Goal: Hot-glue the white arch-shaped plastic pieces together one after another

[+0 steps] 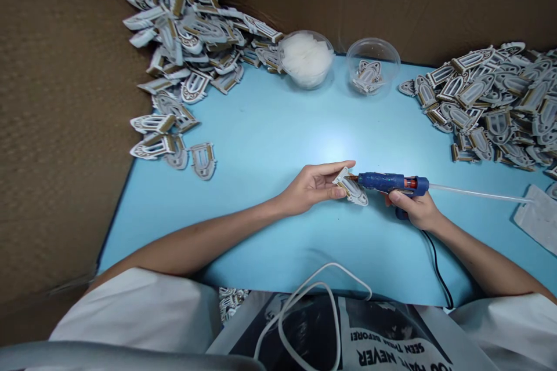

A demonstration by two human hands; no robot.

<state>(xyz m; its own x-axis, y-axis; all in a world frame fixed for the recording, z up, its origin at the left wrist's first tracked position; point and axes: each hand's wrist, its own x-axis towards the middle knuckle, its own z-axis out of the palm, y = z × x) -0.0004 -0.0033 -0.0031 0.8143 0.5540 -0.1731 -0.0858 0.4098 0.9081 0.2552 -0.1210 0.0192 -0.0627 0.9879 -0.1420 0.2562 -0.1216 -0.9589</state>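
Observation:
Between the thumb and fingers of my left hand [311, 188] is a small arch-shaped ornament [357, 194], white-grey with a brown-gold base, tilted over the blue table [261, 127]. My right hand [415, 208] is wrapped around the handle of a blue glue gun [380, 181]. Its nozzle points left and meets the ornament near my left fingertips; whether glue is coming out cannot be made out. A clear glue stick [478, 192] juts from the rear of the gun, and a black cord [437, 266] hangs below my right wrist.
Piles of similar ornaments lie at the back left [200, 35] and right [500, 98]. Clear tubs hold white pads [307, 58] and a few ornaments [369, 75]. Cardboard walls [391, 0] border the table. A white cable [282, 319] loops at the front; a white packet [539, 217] lies right.

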